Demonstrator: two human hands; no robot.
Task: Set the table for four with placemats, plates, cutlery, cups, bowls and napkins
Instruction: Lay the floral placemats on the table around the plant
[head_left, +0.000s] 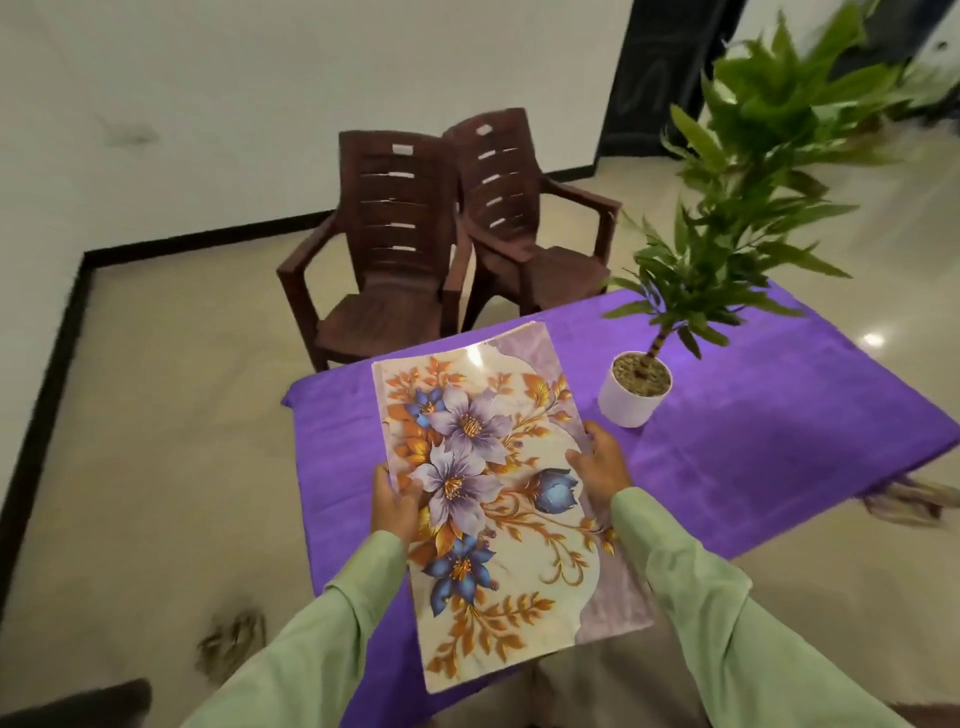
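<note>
L hand: your left hand (397, 501) grips the placemat's left long edge, about halfway along; thumb on top, fingers tucked under.
R hand: your right hand (602, 462) grips the right long edge, a bit further from you than the left; thumb lies on the printed face, fingers curl round the edge.
Placemat: floral placemat (483, 415) with purple and blue blooms and orange-gold leaves on a glossy cream ground. You hold it lengthwise, pointing away from you, over the left part of the table (753, 415). Its near end hangs out past the table's near edge. Can't tell if the far end touches the cloth. The far edge looks layered, poss. more than one mat, not sure.
Table: covered w/ a purple cloth (831, 364) that sags at the far-left corner.
Plant: leafy potted plant (631, 397) in a white pot w/ pebbles on top, upright around the table's middle, just right of the mat's far half, not touching it.
Chairs: two brown plastic armchairs (384, 249) side by side beyond the far-left corner, facing the table.
Sleeves: pale green sleeves (322, 623) cover both forearms down to the wrists.
</note>
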